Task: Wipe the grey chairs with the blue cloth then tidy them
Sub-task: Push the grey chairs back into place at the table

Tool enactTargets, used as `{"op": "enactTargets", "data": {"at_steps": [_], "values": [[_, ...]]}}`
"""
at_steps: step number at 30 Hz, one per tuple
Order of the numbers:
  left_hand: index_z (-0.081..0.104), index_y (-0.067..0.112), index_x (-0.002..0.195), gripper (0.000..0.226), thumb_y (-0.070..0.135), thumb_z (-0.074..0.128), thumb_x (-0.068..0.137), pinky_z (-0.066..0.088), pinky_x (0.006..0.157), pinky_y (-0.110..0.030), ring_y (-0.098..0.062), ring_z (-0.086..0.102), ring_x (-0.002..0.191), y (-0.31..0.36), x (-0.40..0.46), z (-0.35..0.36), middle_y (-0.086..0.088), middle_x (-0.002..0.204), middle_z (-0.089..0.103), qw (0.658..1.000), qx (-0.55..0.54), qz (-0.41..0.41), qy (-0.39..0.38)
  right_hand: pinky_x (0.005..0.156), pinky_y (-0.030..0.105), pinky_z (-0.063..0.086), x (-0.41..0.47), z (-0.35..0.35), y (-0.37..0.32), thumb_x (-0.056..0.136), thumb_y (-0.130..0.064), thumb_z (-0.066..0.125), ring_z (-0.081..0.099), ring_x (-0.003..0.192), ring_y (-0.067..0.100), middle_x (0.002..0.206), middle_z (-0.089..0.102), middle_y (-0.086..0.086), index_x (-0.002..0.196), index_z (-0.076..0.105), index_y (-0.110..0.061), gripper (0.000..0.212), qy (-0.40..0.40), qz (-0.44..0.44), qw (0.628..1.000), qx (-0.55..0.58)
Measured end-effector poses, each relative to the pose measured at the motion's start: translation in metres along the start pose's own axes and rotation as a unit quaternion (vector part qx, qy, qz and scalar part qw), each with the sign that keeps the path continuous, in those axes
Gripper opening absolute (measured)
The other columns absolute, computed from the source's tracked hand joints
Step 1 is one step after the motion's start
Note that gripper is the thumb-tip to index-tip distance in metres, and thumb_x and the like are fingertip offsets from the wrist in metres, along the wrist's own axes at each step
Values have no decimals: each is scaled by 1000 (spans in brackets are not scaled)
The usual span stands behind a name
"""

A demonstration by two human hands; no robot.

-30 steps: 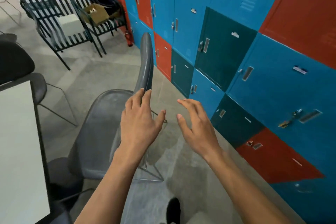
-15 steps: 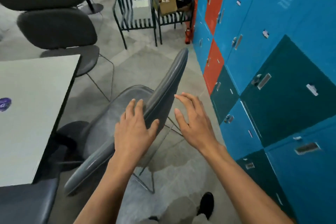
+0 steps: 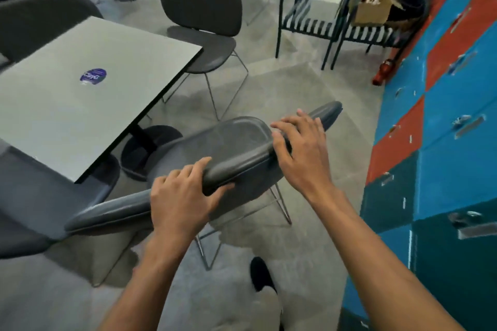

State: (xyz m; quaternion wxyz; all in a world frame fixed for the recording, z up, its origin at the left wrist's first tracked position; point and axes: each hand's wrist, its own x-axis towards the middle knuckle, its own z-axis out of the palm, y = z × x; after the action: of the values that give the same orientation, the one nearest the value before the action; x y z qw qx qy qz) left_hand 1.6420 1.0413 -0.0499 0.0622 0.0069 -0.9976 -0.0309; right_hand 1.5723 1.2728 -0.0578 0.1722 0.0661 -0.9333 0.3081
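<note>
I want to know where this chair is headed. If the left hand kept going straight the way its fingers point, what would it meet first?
The left hand already grips the grey chair's backrest; its fingers point up and right, across that backrest. Beyond it, probably the chair's seat, though depth is unclear.

A canteen or staff break area: blue, teal and red lockers [image 3: 443,121] line one wall, with grey chairs [image 3: 199,2] around a square counter [image 3: 67,115].
</note>
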Motion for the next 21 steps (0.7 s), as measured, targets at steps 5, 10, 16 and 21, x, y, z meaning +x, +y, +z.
{"op": "enactTargets", "data": {"at_steps": [5, 10, 16, 21], "values": [[65, 30, 131, 83, 90, 38, 80, 51, 80, -42, -24, 71, 90, 8, 12, 3, 4, 105, 76, 1000, 0, -20, 15, 112, 45, 32, 20, 14, 26, 102, -33, 51, 60, 108, 15, 102, 71, -5, 97, 74, -22, 26, 28, -92, 993, -65], [67, 30, 128, 92, 98, 36, 74, 52, 83, -42, -21, 71, 97, 7, 14, 2, 7, 106, 76, 998, -3, -65, 22, 94, 40, 35, 42, 25, 44, 101, -30, 49, 61, 86, 13, 84, 73, -8, 80, 75, -22, 34, 65, -144, 985, -66], [73, 29, 95, 88, 104, 36, 66, 48, 76, -37, -18, 66, 76, 14, 16, 3, 9, 82, 70, 992, 3, -120, 29, 81, 38, 37, 50, 38, 52, 96, -26, 50, 59, 66, 17, 67, 66, -5, 63, 64, -20, 37, 125, -177, 975, -58], [74, 29, 87, 87, 103, 39, 59, 46, 76, -40, -21, 63, 72, 27, 13, 4, 5, 74, 68, 984, 1, -176, 41, 71, 36, 37, 60, 37, 56, 94, -27, 47, 54, 57, 19, 59, 59, -3, 57, 57, -20, 39, 130, -225, 965, -23]]}}
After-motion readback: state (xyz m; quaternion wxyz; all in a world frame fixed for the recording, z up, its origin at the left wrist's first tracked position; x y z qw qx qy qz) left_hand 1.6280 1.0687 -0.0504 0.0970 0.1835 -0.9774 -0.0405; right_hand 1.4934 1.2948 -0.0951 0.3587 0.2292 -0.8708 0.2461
